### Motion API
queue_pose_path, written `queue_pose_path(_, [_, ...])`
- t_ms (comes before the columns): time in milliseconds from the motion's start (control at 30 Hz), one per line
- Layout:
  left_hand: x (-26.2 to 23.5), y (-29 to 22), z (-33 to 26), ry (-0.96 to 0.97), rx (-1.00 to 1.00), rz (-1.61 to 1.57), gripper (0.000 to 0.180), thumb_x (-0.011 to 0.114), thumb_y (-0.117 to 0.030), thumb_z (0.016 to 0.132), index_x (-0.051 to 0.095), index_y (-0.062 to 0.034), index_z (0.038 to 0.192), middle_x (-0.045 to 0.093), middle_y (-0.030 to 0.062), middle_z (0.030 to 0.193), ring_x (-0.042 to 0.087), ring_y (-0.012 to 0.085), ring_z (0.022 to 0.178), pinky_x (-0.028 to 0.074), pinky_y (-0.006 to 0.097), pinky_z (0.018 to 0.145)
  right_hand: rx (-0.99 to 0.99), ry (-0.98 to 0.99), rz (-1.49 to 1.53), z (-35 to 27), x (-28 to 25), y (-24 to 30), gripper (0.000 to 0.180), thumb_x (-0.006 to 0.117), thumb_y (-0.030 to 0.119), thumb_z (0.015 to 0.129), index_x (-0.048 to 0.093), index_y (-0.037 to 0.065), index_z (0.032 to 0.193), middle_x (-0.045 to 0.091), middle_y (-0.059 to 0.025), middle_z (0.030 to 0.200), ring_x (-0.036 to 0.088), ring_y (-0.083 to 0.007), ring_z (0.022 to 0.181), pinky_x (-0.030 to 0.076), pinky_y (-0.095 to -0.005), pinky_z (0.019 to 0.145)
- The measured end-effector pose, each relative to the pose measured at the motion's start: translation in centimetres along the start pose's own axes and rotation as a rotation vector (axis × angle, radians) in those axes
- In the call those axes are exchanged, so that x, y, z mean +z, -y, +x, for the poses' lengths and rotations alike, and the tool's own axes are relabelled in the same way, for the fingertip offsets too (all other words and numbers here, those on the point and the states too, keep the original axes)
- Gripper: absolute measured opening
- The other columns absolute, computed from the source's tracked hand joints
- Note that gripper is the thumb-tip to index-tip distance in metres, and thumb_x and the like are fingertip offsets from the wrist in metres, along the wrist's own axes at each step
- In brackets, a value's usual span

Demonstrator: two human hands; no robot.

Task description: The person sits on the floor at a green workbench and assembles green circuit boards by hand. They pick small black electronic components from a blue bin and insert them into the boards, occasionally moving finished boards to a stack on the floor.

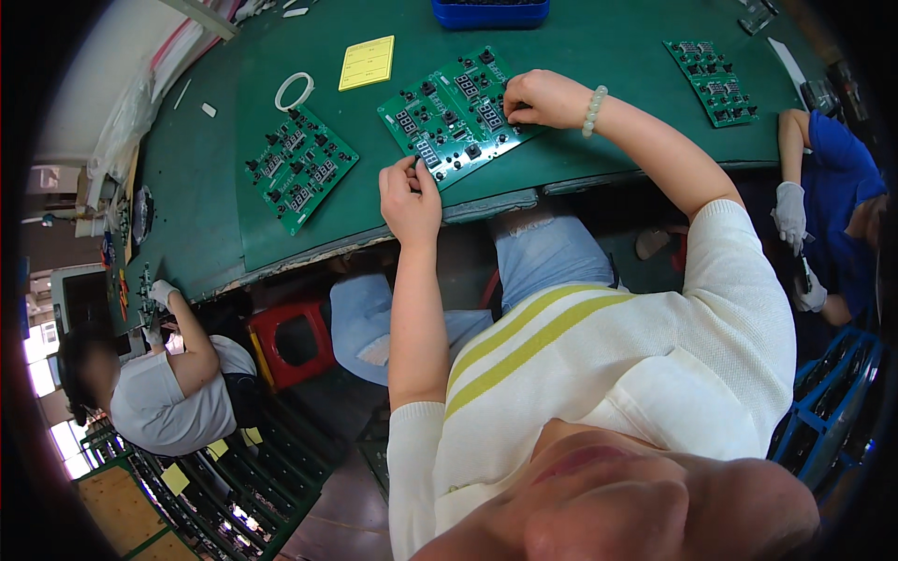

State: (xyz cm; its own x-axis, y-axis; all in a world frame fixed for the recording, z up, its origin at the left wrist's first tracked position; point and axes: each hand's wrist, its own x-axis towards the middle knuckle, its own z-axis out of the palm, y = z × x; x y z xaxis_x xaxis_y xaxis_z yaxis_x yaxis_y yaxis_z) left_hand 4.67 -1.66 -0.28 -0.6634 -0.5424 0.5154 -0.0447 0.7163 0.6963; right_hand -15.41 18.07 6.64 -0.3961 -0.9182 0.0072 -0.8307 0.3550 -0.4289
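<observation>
A long green work table (580, 37) ran across the top of the view, its near edge curving above the person's knees. Three green circuit boards lay on it. The middle circuit board (458, 112), set with black buttons and small display blocks, sat tilted just in front of the person. The left hand (410, 201) pinched that board's near corner at the table edge, thumb and fingers closed on it. The right hand (545, 98), with a pale bead bracelet (595, 110) at the wrist, rested on the board's far right part, fingers curled down against the components; whether it held a small part under the fingertips could not be told.

A second board (299, 168) lay well apart to the left, and a third board (713, 82) lay well apart to the right. One yellow notepad (367, 63) and one ring of white tape (294, 91) sat behind the boards, and one blue bin (490, 13) stood at the far edge.

Two other people were nearby: one in a grey shirt (168, 402) at the lower left, with gloved hands at the table's end, and one in blue (837, 178) at the right, wearing two white gloves. One red stool (292, 338) stood under the table.
</observation>
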Motion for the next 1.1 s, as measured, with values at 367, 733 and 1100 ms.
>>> queue_pose_path(367, [0.1,0.2,-0.1,0.013,0.012,0.019,0.012,0.066,-0.011,0.09,0.066,-0.0015,0.098,0.057,0.0065,0.084,0.056,0.0154,0.06,0.048,0.031,0.057,0.1,0.161,-0.211,1.8,-1.0,2.7,0.01,0.074,0.011,0.071,0.075,0.004,0.078,0.071,-0.0152,0.08,0.068,-0.0325,0.078,0.055,-0.0438,0.071])
queue_pose_path(733, [0.6,-0.1,-0.1,0.003,0.011,0.016,0.012,0.067,-0.011,0.089,0.066,-0.0018,0.098,0.057,0.0057,0.083,0.057,0.0145,0.06,0.049,0.031,0.058,0.015,-0.486,-0.188,8.1,-7.4,-9.6,0.022,0.067,0.024,0.091,0.071,0.004,0.1,0.067,-0.0102,0.082,0.063,-0.0206,0.068,0.05,-0.0333,0.057])
queue_pose_path(1100, [-0.2,-0.2,0.1,-0.019,-0.051,0.009,0.01,0.069,-0.008,0.087,0.066,-0.0013,0.094,0.056,0.0058,0.077,0.055,0.0141,0.06,0.047,0.03,0.059,0.519,0.038,-0.394,14.2,-9.5,-8.1,0.066,0.046,0.064,0.094,0.051,0.011,0.133,0.062,-0.0216,0.125,0.06,-0.0412,0.116,0.048,-0.0516,0.095])
